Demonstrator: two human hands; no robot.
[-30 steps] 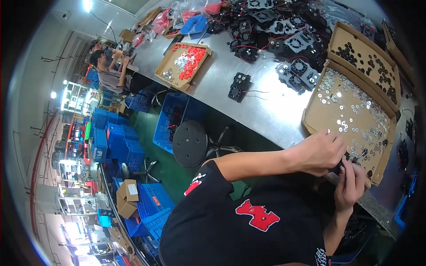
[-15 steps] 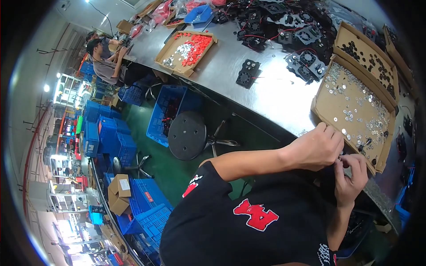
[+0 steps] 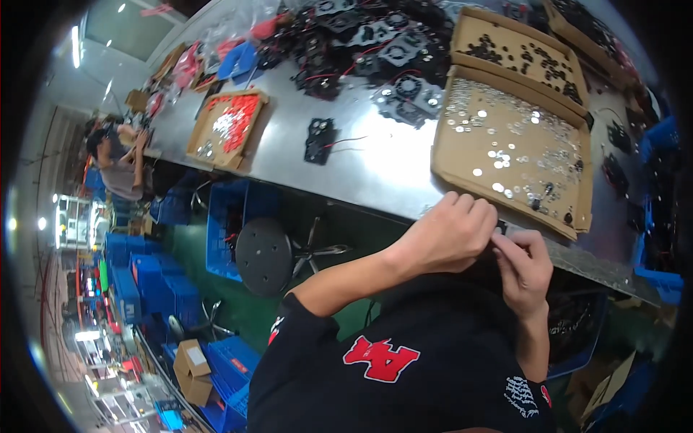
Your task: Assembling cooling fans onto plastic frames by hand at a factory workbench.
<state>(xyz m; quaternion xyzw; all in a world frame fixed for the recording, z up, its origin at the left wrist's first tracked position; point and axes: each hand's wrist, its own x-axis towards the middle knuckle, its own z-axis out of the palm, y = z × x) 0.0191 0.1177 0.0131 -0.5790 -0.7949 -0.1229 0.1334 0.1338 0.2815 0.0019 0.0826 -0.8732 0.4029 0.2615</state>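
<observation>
My left hand (image 3: 456,229) is closed at the table's front edge, its knuckles up and fingers curled. Close beside it, my right hand (image 3: 525,268) pinches with thumb and forefinger. A small dark piece (image 3: 500,227) shows between the two hands; its kind is too small to tell, and the left fingers hide what they grip. Just beyond the hands lies a cardboard tray (image 3: 462,182) of loose silver washers, with a few small black parts near its front right corner.
Behind that tray stands another cardboard tray (image 3: 521,36) with black round pieces. Black fan units (image 3: 408,86) with red wires are heaped at the back; a single fan unit (image 3: 318,141) lies apart. Further left are a tray (image 3: 251,130) of red and silver parts, a round stool (image 3: 264,256) and a seated person (image 3: 119,166).
The view has swung, so table and trays appear further left. My hands stay together at the table edge; the right fingers are straighter, and the dark piece between the hands shows more.
</observation>
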